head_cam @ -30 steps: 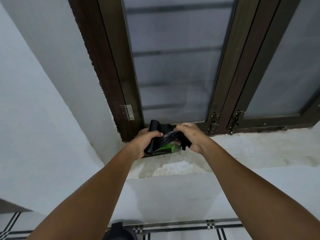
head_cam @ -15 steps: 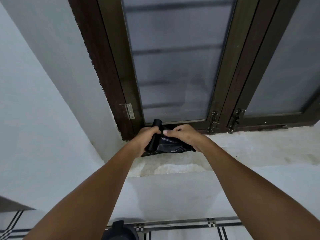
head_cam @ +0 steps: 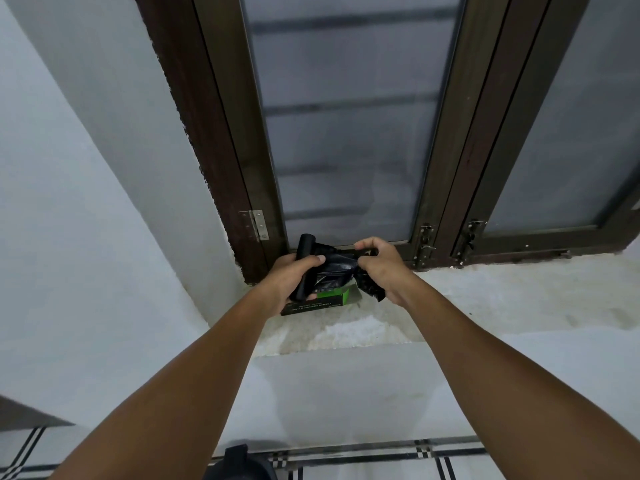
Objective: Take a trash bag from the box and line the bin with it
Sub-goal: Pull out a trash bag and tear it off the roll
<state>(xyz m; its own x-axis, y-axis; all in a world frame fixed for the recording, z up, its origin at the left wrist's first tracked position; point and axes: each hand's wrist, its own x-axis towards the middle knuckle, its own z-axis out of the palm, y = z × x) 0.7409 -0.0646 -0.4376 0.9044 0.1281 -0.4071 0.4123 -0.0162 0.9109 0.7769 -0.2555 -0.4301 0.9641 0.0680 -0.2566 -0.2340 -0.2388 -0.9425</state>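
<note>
While both arms reach out to the window ledge, the scene reads like this:

Left hand: left hand wraps around a black roll of bags, thumb on top, fingers curled under; roll stands tilted, its top end poking above the hand.
Right hand: right hand closed in a pinch on the loose trash bag, thumb and fingers pressed together on the plastic near its upper edge.
Trash bag: black, crumpled, stretched between the two hands, one end running into the roll; a wrinkled flap hangs below the right hand, by the wrist.
Box: green and black box lies on the ledge, right under the hands, partly hidden by the left hand and the bag; white print on its front side, too small to read.
Ledge: rough pale ledge, stained, at the foot of the window.
Window: dark brown window frame with frosted panes, a metal hinge at lower left, latches at lower right.
Bottom edge: a dark object on the tiled floor, cut off by the frame; cannot tell what it is.
</note>
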